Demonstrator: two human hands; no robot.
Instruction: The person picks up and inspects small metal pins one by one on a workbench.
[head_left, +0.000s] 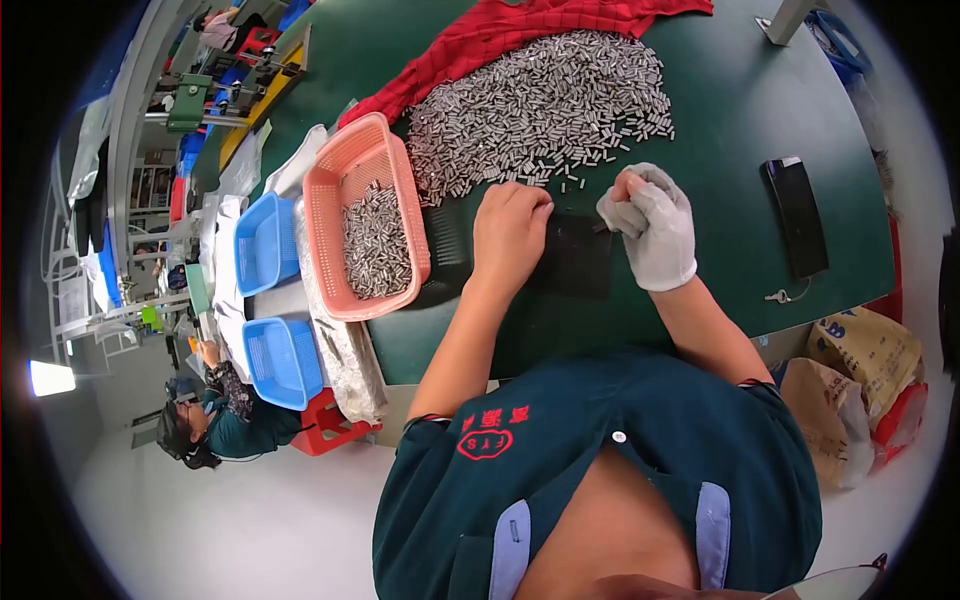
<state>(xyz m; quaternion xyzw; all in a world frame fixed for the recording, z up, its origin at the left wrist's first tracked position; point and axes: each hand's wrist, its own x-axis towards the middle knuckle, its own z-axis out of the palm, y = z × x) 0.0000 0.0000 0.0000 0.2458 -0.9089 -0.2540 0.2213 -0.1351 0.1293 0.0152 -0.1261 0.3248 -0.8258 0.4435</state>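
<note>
A wide heap of small metal cylinders [545, 105] is spread over the green table. My left hand [508, 235], bare, rests at the near edge of this heap with its fingers curled in; whatever they may hold is hidden. To its right, my right hand [660, 225] wears a white glove and is closed, the fingers bent toward the palm. A small dark end of a metal cylinder [601, 228] peeks out beside the gloved fingers. Left of my hands stands a pink plastic basket [318, 215], with a smaller load of the same cylinders in it.
A red checked cloth [460, 55] lies behind the heap. Two blue baskets [268, 245] stand beyond the pink one. On the right are a black phone-like device [797, 215] and a key [778, 297]. A co-worker [235, 410] sits at far left; sacks [865, 355] stand at right.
</note>
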